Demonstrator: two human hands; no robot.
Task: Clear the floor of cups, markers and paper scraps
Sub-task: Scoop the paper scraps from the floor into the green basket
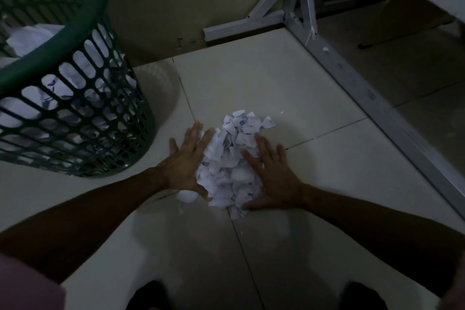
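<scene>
From my head camera, looking down in dim light: a heap of torn paper scraps (pixel 232 158) lies on the pale tiled floor (pixel 327 171), its long axis running away from me, from the near end by my wrists to the far end past my fingertips, where a few pieces bear blue print. My left hand (pixel 185 161) presses flat against the heap's left flank, fingers straight and spread, pointing away from me; my right hand (pixel 273 173) presses the right flank the same way, fingers splayed, some resting over the edge of the pile. The heap sits squarely between both palms, touching each. A few loose pieces lie at the near end, just beside my thumbs. To my left stands a green slatted basket (pixel 75 113), white paper showing through its slats. A grey metal table frame (pixel 352 78) crosses the floor beyond and to the right.
</scene>
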